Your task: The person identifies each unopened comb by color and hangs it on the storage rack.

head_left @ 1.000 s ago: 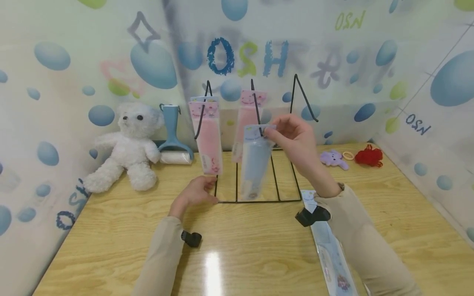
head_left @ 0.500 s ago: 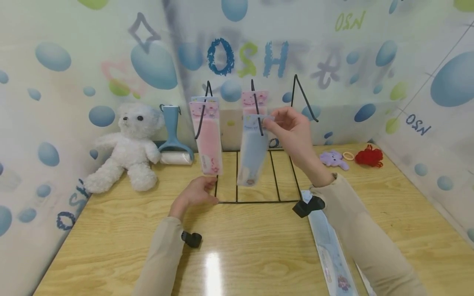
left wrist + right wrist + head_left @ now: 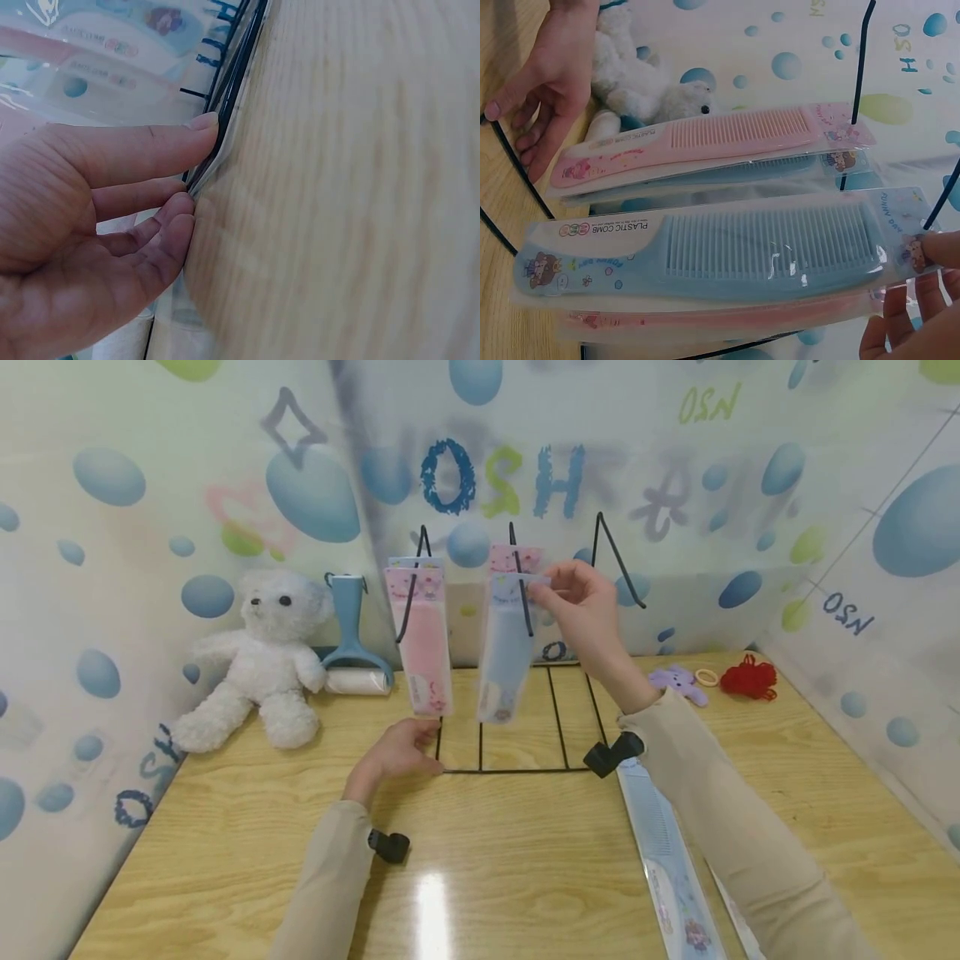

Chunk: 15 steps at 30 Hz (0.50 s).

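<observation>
A black wire rack (image 3: 517,768) with three hooks stands at the table's middle. My right hand (image 3: 542,593) pinches the top of a blue comb package (image 3: 504,652), which hangs at the middle hook (image 3: 519,578) in front of a pink package (image 3: 513,558). In the right wrist view the blue comb (image 3: 742,247) lies across the frame, with my fingertips (image 3: 919,255) on its header end. A pink comb package (image 3: 422,639) hangs on the left hook. My left hand (image 3: 420,752) rests on the rack's front left corner, its straight fingers (image 3: 150,142) touching the base wire (image 3: 229,105).
Another blue comb package (image 3: 667,860) lies on the wooden table (image 3: 487,877) under my right forearm. A white teddy bear (image 3: 262,660) and a blue lint roller (image 3: 352,643) sit at the back left. A purple toy (image 3: 675,681), a ring (image 3: 705,677) and red yarn (image 3: 747,677) lie back right.
My right hand has lifted the blue comb package up and back along the middle hook, so it hangs higher and closer to the pink package. My left hand has stayed put.
</observation>
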Tool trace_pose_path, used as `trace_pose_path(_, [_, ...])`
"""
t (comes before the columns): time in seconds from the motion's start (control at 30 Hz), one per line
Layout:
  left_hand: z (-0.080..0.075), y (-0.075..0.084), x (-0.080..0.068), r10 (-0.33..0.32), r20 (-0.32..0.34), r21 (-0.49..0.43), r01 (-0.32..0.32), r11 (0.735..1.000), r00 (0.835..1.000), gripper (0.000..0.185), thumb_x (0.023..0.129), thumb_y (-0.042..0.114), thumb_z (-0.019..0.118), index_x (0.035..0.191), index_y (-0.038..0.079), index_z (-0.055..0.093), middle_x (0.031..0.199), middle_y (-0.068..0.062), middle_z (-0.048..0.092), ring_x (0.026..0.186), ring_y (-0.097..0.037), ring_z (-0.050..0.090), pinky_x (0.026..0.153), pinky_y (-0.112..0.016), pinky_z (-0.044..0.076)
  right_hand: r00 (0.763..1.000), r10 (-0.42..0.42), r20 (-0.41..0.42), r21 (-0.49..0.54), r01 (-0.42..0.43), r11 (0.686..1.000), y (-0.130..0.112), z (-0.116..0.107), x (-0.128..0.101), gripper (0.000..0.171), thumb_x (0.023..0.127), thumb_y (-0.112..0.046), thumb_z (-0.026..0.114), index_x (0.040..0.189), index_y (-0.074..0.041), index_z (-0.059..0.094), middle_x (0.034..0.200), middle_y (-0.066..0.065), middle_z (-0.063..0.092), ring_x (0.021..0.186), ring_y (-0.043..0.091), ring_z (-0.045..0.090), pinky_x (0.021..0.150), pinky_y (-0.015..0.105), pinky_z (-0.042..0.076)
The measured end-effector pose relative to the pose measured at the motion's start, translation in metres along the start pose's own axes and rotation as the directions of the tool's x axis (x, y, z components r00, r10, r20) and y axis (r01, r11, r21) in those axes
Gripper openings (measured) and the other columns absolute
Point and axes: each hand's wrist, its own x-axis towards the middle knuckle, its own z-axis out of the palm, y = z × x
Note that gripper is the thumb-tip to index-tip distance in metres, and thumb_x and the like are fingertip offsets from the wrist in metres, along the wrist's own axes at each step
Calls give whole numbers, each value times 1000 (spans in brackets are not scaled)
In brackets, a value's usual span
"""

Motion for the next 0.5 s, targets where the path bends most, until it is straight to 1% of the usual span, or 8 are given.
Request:
trace_pose_path(0.13, [-1, 0, 0, -5, -5, -5, 5, 1000, 1000, 71, 75, 8, 80, 136, -8, 46, 127, -23, 57, 117, -36, 53, 100, -47, 43, 1000, 16, 2, 0, -16, 1000, 1, 1, 6, 9, 89, -6, 67, 85, -11, 60, 84, -2, 61, 82, 15, 62, 65, 25, 48])
trace_pose_path(0.33, [0, -1, 0, -5, -8, -9, 5, 1000, 1000, 71, 74, 8, 81, 135, -9, 47, 126, -23, 58, 116, -36, 53, 100, -47, 43, 999, 45, -8, -17, -45, 999, 0, 1, 10, 8, 89, -8, 67, 87, -10, 60, 88, -2, 62, 84, 14, 59, 69, 26, 48])
trace_pose_path(0.5, [1, -1, 1, -9, -6, -10, 9, 1000, 1000, 72, 75, 8, 81, 135, -9, 46, 127, -23, 57, 117, -36, 52, 101, -47, 42, 998, 67, -8, -11, -67, 998, 0, 1, 13, 7, 89, -8, 67, 87, -9, 61, 85, -4, 62, 83, 13, 58, 63, 25, 47])
